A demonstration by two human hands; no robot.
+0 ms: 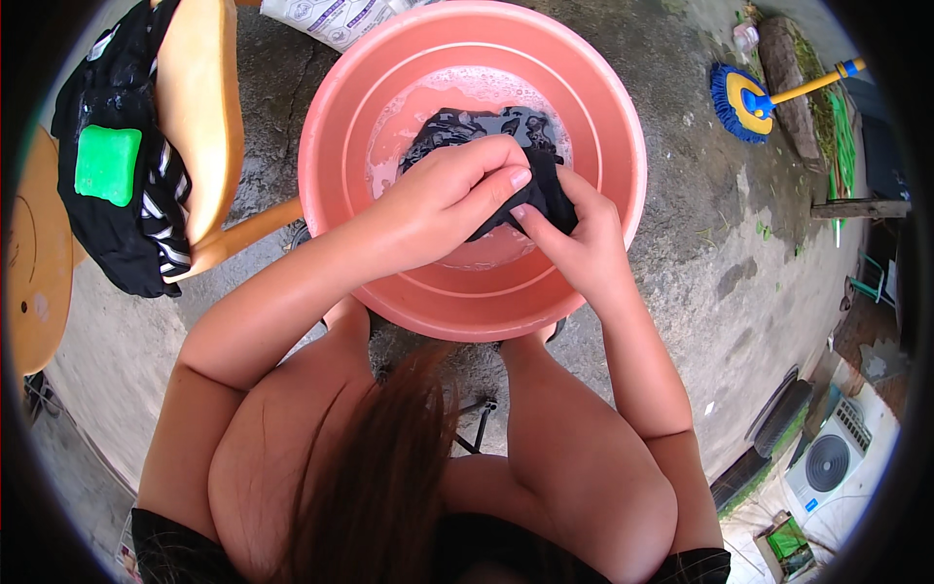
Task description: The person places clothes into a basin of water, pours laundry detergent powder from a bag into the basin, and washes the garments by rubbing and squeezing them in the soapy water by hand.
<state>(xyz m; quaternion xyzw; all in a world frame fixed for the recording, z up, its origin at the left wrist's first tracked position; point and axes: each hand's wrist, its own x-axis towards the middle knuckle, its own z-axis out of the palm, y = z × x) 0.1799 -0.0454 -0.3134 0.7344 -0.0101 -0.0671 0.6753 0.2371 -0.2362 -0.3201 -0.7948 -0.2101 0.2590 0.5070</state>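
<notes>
A wet black garment [486, 136] lies partly in soapy water at the bottom of a round pink basin [467, 316]. One part of it is raised above the water between my two hands. My left hand [462, 190] pinches the raised cloth with thumb and curled fingers. Close beside it, my right hand [584, 224] grips the same cloth from the right, thumb pointing toward the left thumb. The fingertips behind the cloth are hidden. White suds ring the water around the garment.
On a yellow wooden chair [199, 107] at left lie black clothes [107, 243] with a green soap bar [108, 165] on top. A white printed bag [336, 19] stands behind the basin. A blue-and-yellow mop [749, 102] rests at far right on the concrete floor; an air-conditioner unit [827, 462] is lower right.
</notes>
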